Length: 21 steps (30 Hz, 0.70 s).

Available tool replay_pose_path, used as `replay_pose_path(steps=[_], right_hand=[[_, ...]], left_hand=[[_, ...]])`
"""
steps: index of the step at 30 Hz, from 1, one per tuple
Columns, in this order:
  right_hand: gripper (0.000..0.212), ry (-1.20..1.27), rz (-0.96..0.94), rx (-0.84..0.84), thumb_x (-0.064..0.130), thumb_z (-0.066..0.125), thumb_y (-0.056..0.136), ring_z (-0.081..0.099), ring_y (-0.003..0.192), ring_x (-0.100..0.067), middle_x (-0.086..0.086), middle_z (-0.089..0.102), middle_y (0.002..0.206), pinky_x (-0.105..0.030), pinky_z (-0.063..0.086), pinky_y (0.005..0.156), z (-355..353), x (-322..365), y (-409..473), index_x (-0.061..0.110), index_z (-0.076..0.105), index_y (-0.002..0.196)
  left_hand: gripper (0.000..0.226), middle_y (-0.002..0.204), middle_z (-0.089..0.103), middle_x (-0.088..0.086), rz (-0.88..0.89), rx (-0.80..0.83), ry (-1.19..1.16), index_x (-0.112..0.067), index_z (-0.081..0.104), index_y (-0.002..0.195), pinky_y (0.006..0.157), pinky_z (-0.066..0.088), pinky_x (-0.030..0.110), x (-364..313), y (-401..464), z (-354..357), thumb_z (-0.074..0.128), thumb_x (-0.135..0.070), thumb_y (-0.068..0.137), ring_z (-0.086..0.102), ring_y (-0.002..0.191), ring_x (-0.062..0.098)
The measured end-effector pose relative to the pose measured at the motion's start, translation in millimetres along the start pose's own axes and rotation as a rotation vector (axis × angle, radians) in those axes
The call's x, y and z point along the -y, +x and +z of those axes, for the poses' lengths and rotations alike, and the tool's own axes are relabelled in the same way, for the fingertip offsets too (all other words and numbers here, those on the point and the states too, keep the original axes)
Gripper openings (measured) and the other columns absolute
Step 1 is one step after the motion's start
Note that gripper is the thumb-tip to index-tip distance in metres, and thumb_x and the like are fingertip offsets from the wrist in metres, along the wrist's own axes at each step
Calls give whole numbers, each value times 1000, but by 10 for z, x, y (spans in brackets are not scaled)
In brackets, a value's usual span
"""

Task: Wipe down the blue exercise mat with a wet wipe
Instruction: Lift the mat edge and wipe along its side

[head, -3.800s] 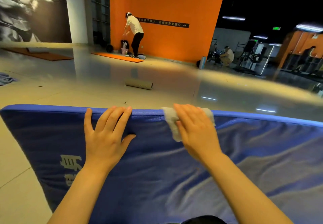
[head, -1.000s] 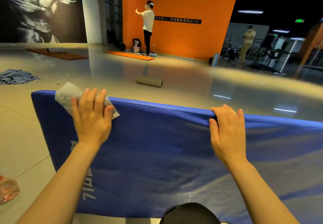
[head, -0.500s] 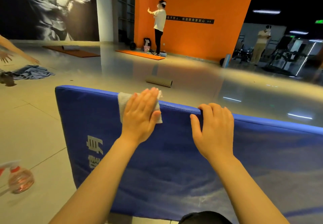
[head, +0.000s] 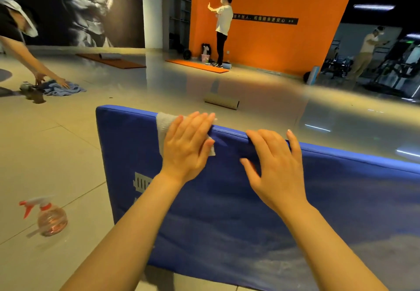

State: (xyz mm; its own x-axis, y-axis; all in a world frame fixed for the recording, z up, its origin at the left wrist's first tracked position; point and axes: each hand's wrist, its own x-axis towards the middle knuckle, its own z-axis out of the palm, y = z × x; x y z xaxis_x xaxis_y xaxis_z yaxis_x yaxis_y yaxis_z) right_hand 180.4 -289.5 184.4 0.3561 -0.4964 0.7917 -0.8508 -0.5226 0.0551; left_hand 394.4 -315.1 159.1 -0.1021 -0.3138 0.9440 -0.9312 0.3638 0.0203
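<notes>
Blue mat (head: 227, 218), L hand (head: 186, 146) fingers flat on wet wipe (head: 162, 124), R hand (head: 277, 168) fingers spread on top edge

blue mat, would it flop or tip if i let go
Probably stiff: the blue mat stands on edge, its top edge straight. May tip: the right hand rests on that edge while the left hand presses the wipe.

The blue exercise mat (head: 238, 211) has a finely textured, slightly sheeny cover; the wet wipe (head: 164, 127) looks soft, matt cloth; floor tiles (head: 56, 154) glossy.
</notes>
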Motion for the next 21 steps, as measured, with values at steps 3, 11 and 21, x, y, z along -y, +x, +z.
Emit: replay_pose_path(steps=[3,11,21], right_hand=[[47,30,28,-5,30,62,81,48,115,-18,0,59,120,-40,11,118,25,-2,26,16,58,126],[44,68,62,-29,33,54,83,50,115,-20,0,60,118,-41,8,119,94,28,52,16,57,124],[40,124,51,-67,31,54,85,53,112,-20,-1,61,115,-38,10,120,44,46,-22,14,61,121]], left_hand=[[44,130,59,15,-204,-23,111,-6,53,134,115,23,43,608,-111,-211,37,-32,102,45,127,30],[38,80,65,14,-447,-215,25,-3,67,80,106,33,42,746,173,-116,37,-16,100,57,78,32],[45,107,72,12,-50,-173,-63,-5,74,105,95,42,39,255,42,81,34,-26,107,61,99,28]])
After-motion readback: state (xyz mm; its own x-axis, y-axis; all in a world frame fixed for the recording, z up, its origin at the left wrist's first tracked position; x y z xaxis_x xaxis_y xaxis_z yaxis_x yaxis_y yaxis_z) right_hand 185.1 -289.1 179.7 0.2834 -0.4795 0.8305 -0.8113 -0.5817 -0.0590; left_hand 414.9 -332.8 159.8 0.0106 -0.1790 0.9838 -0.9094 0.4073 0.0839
